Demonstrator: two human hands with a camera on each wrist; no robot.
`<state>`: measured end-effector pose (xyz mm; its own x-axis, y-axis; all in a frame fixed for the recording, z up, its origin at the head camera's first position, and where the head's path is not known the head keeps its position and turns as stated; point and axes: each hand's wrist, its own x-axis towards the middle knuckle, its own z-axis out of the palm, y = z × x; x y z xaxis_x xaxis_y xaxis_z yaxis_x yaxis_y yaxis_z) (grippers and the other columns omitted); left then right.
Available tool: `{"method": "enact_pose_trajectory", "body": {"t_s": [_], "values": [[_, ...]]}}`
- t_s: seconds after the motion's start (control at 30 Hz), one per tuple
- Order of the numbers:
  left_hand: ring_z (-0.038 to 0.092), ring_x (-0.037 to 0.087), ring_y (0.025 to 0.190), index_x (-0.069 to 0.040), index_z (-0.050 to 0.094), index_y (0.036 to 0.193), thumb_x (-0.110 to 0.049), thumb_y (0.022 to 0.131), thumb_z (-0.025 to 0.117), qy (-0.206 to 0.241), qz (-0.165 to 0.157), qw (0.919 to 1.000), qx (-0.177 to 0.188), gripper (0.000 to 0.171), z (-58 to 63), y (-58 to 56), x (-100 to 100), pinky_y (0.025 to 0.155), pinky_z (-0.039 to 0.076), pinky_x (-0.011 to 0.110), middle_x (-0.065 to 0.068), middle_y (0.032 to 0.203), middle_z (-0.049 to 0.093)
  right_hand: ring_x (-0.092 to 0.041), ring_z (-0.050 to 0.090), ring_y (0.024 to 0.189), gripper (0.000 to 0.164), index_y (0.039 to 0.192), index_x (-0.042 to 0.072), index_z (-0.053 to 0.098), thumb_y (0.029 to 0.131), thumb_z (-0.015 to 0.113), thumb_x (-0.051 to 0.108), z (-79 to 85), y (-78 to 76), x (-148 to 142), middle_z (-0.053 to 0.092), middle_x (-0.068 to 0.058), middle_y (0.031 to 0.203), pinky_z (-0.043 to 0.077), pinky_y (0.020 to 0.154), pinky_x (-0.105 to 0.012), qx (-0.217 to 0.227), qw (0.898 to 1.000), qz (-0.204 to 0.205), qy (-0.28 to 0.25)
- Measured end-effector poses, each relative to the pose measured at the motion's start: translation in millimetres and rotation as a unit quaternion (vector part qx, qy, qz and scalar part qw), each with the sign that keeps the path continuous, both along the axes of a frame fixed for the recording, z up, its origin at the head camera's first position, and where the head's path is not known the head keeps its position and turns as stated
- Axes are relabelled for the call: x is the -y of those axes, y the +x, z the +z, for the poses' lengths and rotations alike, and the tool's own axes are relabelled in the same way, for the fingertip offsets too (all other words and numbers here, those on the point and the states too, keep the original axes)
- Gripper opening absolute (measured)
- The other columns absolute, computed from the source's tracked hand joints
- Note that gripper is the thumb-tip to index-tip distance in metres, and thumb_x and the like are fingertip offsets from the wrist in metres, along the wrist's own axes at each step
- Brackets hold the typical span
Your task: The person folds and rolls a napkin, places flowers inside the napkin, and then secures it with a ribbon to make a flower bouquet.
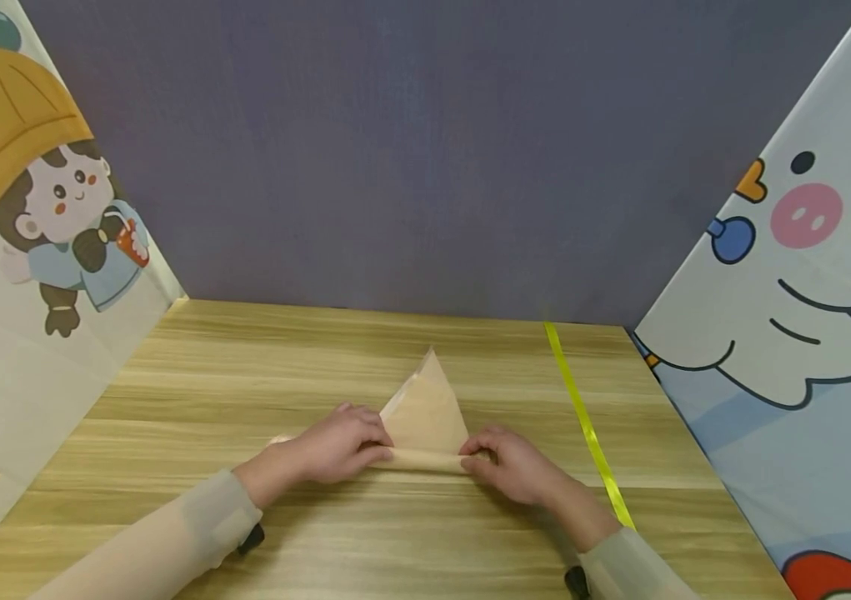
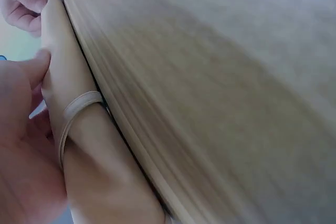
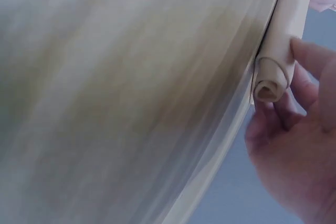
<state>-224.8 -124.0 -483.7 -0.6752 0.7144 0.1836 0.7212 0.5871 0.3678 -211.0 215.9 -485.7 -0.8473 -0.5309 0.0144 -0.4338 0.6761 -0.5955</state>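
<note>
Left hand (image 1: pixel 341 445): fingers curled, pinching the roll (image 1: pixel 425 461) formed in a beige sheet (image 1: pixel 428 410). Centre: the sheet lies on the table (image 1: pixel 395 542), its flat point directed away from the person. Right hand (image 1: pixel 513 468): fingers bent, pinching the roll near its right end. Advisable: even pressure both sides, turns kept snug, roll kept straight.

No legible text, labels or numbers

Wood-grain tabletop (image 1: pixel 395 542): I see a narrow yellow strip (image 1: pixel 585 417)
Backdrop: purple-grey wall (image 1: pixel 395 167)
Left: white cartoon-printed panel (image 1: pixel 5 358)
Right: blue-white cartoon-printed panel (image 1: pixel 785 304)
</note>
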Motion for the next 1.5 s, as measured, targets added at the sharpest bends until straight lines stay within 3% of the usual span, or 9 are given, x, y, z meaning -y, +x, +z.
{"method": "enact_pose_trajectory", "body": {"t_s": [0.2,0.37,0.6,0.77,0.83,0.93,1.13,1.3,1.5], "values": [[0.063,0.017,0.106,-0.019,0.084,0.108,-0.028,0.109,0.070,0.003,0.017,0.9997,-0.019,0.016,4.9,-3.8,-1,0.100,0.049,0.049,-0.008,0.104,0.071,-0.006,0.060,0.096,0.017,0.113,0.016,0.080,0.111,0.067,0.027,8.0,-8.4,4,0.069,0.008,0.104,0.055,0.084,-0.030,-0.017,1.000,0.005,0.003],[0.069,0.016,0.105,-0.019,0.072,0.121,-0.022,0.109,0.070,0.011,0.042,0.9989,0.017,0.013,11.4,-5.7,0,0.105,0.049,0.053,-0.007,0.103,0.076,-0.007,0.065,0.096,0.019,0.119,0.015,0.077,0.112,0.064,0.028,14.0,-16.5,9,0.074,0.006,0.106,0.056,0.084,-0.032,0.015,1.000,-0.007,0.010],[0.065,0.011,0.102,-0.022,0.079,0.108,-0.019,0.106,0.073,0.017,0.043,0.9989,0.003,0.007,17.8,-9.1,3,0.102,0.050,0.047,-0.012,0.104,0.070,-0.013,0.064,0.101,0.008,0.114,0.019,0.072,0.112,0.064,0.020,19.8,-23.9,15,0.071,0.003,0.110,0.055,0.086,-0.033,0.014,1.000,0.018,-0.013],[0.057,0.011,0.101,-0.020,0.085,0.104,-0.019,0.102,0.078,-0.005,0.035,0.9991,-0.022,0.007,19.7,-9.3,4,0.097,0.049,0.040,-0.010,0.101,0.063,-0.009,0.058,0.098,0.014,0.106,0.020,0.076,0.108,0.066,0.010,17.9,-24.7,19,0.067,0.002,0.110,0.053,0.086,-0.028,0.020,0.999,0.022,-0.025],[0.056,0.009,0.098,-0.017,0.085,0.104,-0.020,0.102,0.078,-0.001,0.019,0.9998,-0.011,0.008,19.2,-9.6,6,0.094,0.051,0.035,-0.009,0.101,0.063,-0.009,0.059,0.100,0.013,0.108,0.019,0.079,0.108,0.067,0.012,15.8,-24.8,18,0.069,0.002,0.111,0.053,0.089,-0.028,0.041,0.998,0.016,-0.033],[0.057,0.005,0.095,-0.014,0.084,0.109,-0.024,0.100,0.081,0.012,-0.007,0.9990,0.042,0.014,15.9,-12.4,8,0.089,0.054,0.027,-0.007,0.102,0.066,-0.012,0.061,0.106,0.009,0.111,0.017,0.080,0.104,0.074,0.019,12.3,-26.1,14,0.071,0.001,0.114,0.052,0.094,-0.028,0.080,0.995,0.016,-0.050],[0.060,0.004,0.099,-0.011,0.081,0.116,-0.027,0.094,0.088,0.011,-0.029,0.9919,0.123,0.028,8.9,-17.9,8,0.092,0.055,0.025,-0.005,0.110,0.069,-0.019,0.060,0.121,0.027,0.114,0.020,0.078,0.091,0.091,0.024,4.9,-27.4,5,0.067,-0.001,0.125,0.050,0.106,-0.032,0.136,0.989,0.027,-0.046],[0.060,0.005,0.093,-0.009,0.082,0.114,-0.026,0.093,0.090,0.025,-0.040,0.9902,0.132,0.028,5.7,-20.8,9,0.086,0.054,0.022,-0.003,0.105,0.070,-0.017,0.060,0.119,0.025,0.115,0.020,0.079,0.093,0.090,0.025,0.9,-28.8,4,0.070,0.001,0.122,0.050,0.106,-0.032,0.145,0.988,0.031,-0.053],[0.062,-0.001,0.092,-0.014,0.085,0.112,-0.029,0.103,0.079,0.037,-0.030,0.9914,0.122,0.018,9.1,-23.8,15,0.085,0.057,0.025,-0.007,0.104,0.074,-0.010,0.061,0.109,0.017,0.112,0.023,0.084,0.098,0.085,0.031,0.7,-31.7,5,0.073,0.004,0.116,0.050,0.095,-0.025,0.118,0.991,0.011,-0.057]]}}
